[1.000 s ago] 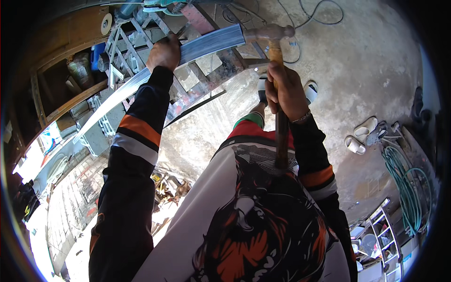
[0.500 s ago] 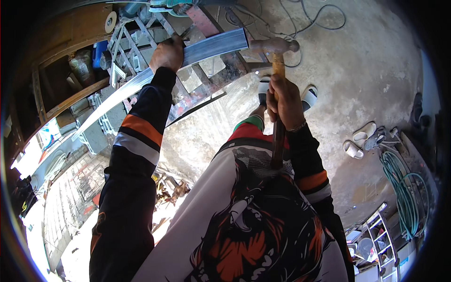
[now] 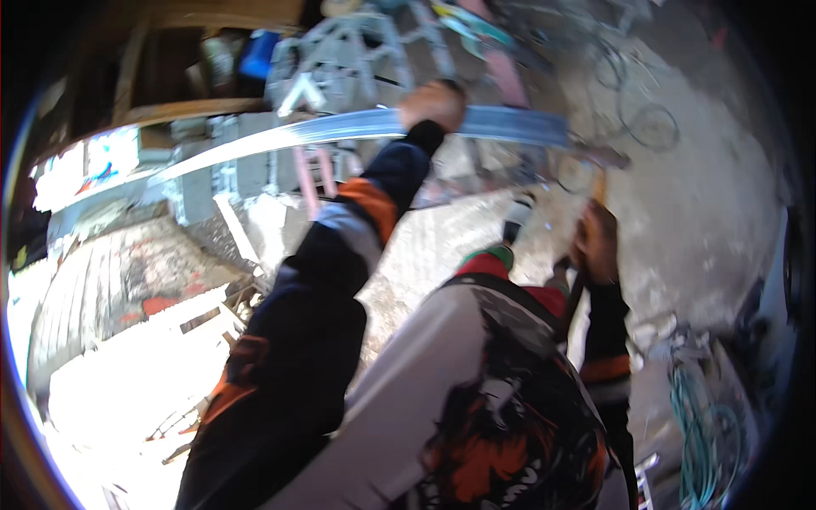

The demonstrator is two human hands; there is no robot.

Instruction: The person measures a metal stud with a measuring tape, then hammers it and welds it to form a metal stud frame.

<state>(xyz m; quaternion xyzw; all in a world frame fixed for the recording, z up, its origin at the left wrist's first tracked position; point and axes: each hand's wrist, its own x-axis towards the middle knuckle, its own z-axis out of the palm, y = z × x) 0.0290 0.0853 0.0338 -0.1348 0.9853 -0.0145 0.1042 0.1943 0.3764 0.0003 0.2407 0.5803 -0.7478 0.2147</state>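
A long, flat-sided silvery metal bar (image 3: 340, 126) stretches across the upper part of the picture, its left part bright with glare. My left hand (image 3: 433, 106) is closed over it, nearer its right end. In my right hand (image 3: 597, 242) is a hammer (image 3: 600, 184), gripped by its wooden handle. The hammer's head is at the bar's right end; blur hides whether they touch. Under and behind the bar are metal frame pieces, partly covered by it.
A wooden shelf (image 3: 200, 110) holding a blue container (image 3: 259, 54) stands at the upper left. Loose cable (image 3: 650, 127) lies on the concrete floor at the upper right. A coiled green hose (image 3: 697, 442) is at the lower right. Scrap wood lies at the lower left.
The whole view has turned and blurred, so both hands, the bar and the hammer appear farther right. The bar looks more level. Both grips are kept.
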